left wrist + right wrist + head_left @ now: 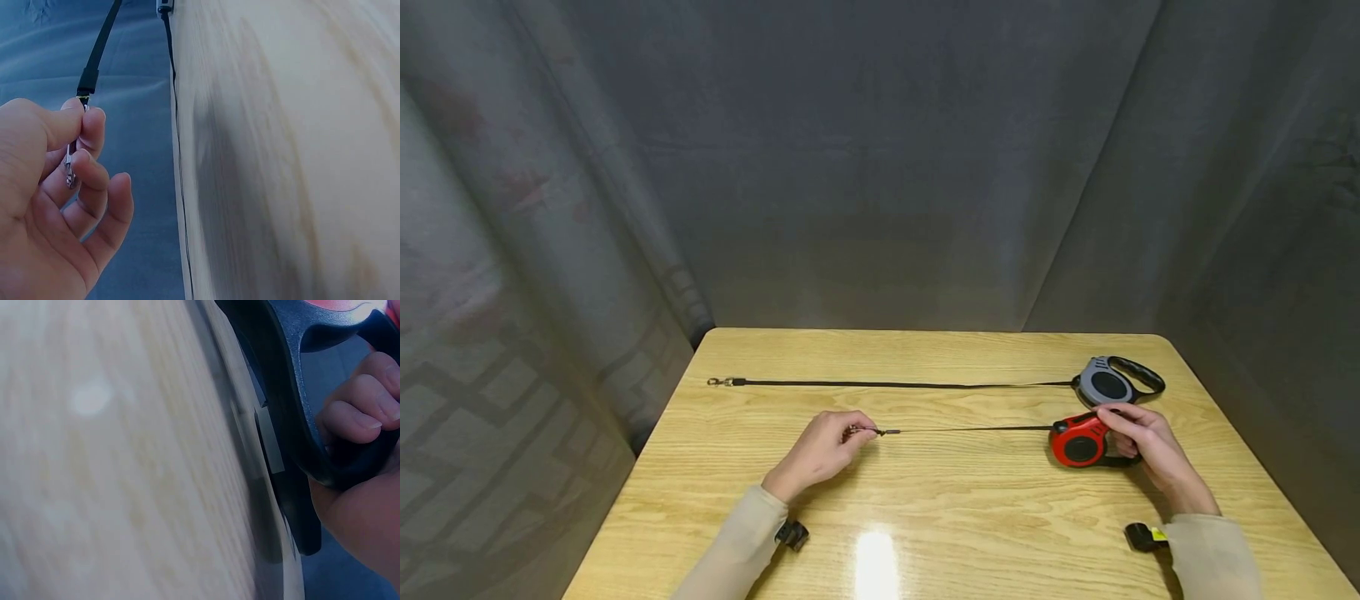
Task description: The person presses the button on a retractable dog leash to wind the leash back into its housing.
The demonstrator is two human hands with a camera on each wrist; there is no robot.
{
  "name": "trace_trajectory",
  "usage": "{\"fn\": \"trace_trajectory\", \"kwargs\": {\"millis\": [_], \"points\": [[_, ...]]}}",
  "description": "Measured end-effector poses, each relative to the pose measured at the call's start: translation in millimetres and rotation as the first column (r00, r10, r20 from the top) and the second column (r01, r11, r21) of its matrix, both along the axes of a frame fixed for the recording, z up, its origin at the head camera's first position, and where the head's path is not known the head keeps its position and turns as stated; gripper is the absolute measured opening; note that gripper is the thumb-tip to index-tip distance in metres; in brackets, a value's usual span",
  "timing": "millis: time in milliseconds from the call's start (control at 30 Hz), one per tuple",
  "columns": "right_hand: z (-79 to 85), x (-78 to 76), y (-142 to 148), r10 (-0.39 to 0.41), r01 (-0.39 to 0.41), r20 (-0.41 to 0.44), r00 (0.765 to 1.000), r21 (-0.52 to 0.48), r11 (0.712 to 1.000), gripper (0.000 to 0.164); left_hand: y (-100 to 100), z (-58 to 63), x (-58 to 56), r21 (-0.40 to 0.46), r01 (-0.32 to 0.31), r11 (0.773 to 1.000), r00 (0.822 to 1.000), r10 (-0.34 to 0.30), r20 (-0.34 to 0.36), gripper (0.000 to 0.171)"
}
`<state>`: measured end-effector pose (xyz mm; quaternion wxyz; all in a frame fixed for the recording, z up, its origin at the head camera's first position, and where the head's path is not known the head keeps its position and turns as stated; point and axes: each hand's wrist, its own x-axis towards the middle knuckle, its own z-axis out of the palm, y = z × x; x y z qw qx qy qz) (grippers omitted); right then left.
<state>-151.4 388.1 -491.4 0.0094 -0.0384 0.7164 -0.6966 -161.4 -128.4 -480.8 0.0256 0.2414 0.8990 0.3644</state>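
A red retractable dog leash point(1062, 450) with a black handle is at the right of the table, gripped by my right hand point(1153, 446). In the right wrist view, curled fingers point(359, 419) pass through the black handle loop point(290, 425). Its thin dark strap point(977, 429) runs out straight to the left. At that end, my left hand point(823, 450) pinches the leash's metal clip point(70, 172) between thumb and forefinger, the other fingers loosely bent. The clip is partly hidden by the fingers.
Farther back lies a grey retractable leash point(1105, 387), its black strap point(865, 384) stretched left to a metal clip point(718, 382). The wooden table point(970, 517) has dark grey curtains point(865, 167) behind and beside it. Small black cameras are worn on both wrists.
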Motion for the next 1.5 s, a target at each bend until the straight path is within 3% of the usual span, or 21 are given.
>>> {"fn": "trace_trajectory", "kwargs": {"millis": [567,1100,1500], "points": [[-4.5,0.2,-0.3,0.0,0.0,0.01,1.0,-0.037,0.999,0.036,14.5,-2.4,1.6,0.013,0.026,1.0,1.0,-0.026,-0.005,0.015],[-2.9,-0.1,-0.4,0.01,-0.01,0.011,1.0,0.004,1.0,0.033,23.3,-3.6,1.4,0.038,-0.026,0.999,0.997,0.028,-0.072,0.011],[-3.8,-1.4,0.4,0.01,-0.01,0.011,1.0,0.001,1.0,0.032,28.3,-4.4,2.0,0.075,-0.014,0.997,0.999,0.016,-0.034,0.011]]}}
